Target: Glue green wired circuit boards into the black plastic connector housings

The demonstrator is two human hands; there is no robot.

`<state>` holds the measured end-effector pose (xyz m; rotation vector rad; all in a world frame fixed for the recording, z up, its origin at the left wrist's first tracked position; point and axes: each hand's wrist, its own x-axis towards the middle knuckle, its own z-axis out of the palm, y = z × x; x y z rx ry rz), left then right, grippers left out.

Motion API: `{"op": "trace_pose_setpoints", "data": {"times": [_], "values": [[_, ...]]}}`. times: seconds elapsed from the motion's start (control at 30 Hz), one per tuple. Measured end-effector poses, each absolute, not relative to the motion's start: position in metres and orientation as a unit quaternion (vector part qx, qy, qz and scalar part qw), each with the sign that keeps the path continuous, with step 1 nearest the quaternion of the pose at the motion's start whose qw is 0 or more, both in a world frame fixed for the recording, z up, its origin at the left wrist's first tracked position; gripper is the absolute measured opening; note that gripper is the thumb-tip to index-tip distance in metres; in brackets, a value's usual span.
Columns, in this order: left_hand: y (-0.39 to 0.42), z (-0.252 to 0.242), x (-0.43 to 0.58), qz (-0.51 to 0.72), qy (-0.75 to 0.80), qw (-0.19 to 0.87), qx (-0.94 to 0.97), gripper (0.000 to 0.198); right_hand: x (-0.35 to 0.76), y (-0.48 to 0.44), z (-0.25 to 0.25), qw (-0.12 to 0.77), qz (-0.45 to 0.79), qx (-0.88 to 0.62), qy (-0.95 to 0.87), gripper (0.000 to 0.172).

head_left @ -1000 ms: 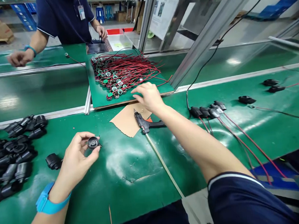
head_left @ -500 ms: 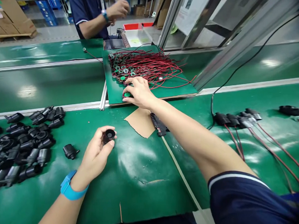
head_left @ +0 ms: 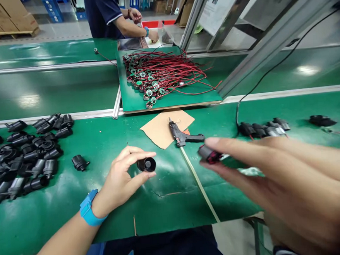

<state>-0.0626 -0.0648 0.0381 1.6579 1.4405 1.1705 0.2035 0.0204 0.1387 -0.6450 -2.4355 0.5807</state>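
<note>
My left hand (head_left: 123,181) pinches a small black round housing (head_left: 146,164) between thumb and fingers, its open end facing right, just above the green bench mat (head_left: 164,205). My right hand (head_left: 278,182) is close to the camera and blurred, with fingertips closed on a small round module (head_left: 207,154) that shows some red. The two parts are a hand's width apart. A black glue gun (head_left: 183,136) lies on the mat behind them, partly on a piece of brown cardboard (head_left: 161,129).
A green board (head_left: 133,101) carries several round modules with red wires (head_left: 168,71). A pile of black housings (head_left: 23,153) lies at the left, one loose housing (head_left: 79,162) nearer. Wired black assemblies (head_left: 263,128) lie at the right. Another person (head_left: 112,11) stands beyond the conveyor.
My right hand came back from the board of wired modules, holding one, and is now close to the camera. My left hand turned its housing sideways and shifted right.
</note>
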Motion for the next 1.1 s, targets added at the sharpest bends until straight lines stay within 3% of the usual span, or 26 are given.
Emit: {"op": "trace_pose_setpoints", "data": {"times": [0.13, 0.4, 0.63, 0.9, 0.97, 1.1], "values": [[-0.069, 0.034, -0.047, 0.446, 0.551, 0.272, 0.651, 0.031, 0.192, 0.018, 0.103, 0.256, 0.188, -0.205, -0.926, 0.032], [-0.069, 0.031, -0.043, 0.404, 0.553, 0.286, 0.67, 0.03, 0.164, 0.03, 0.065, 0.234, 0.389, -0.149, -0.879, 0.032], [-0.063, 0.038, -0.049, 0.338, 0.539, 0.39, 0.666, 0.018, 0.165, 0.043, 0.064, 0.179, 0.451, -0.146, -0.862, 0.034], [-0.056, 0.035, -0.052, 0.291, 0.486, 0.557, 0.607, 0.029, 0.166, 0.05, 0.062, 0.115, 0.437, -0.06, -0.89, 0.025], [-0.056, 0.033, -0.052, 0.292, 0.477, 0.595, 0.577, 0.03, 0.168, 0.05, 0.064, 0.112, 0.418, -0.043, -0.9, 0.028], [-0.058, 0.03, -0.052, 0.303, 0.493, 0.602, 0.551, 0.036, 0.175, 0.055, 0.066, 0.13, 0.405, -0.075, -0.902, 0.052]]}}
